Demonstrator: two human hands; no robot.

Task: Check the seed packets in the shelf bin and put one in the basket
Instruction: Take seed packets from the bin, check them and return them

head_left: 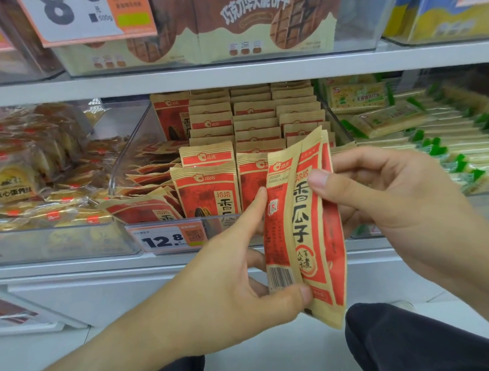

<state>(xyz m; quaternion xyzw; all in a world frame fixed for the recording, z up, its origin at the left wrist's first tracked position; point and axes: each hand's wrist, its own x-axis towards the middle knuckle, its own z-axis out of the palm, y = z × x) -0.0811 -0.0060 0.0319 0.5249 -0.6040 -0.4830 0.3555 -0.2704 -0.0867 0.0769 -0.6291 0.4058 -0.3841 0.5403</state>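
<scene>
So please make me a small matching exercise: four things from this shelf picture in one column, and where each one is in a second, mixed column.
Things:
1. held seed packet
2. price tag 12.8
3. green-and-yellow cracker packs
4. chocolate wafer bags

Places:
A. upper shelf
B. between the left hand and right hand
C. front edge of the seed bin
D. bin right of the seed packets

Pairs: 1-B, 2-C, 3-D, 4-A

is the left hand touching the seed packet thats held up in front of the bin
Touching. The head view shows the left hand pinching the red and tan paper seed packet: thumb on its lower front, forefinger against its left edge.
</scene>
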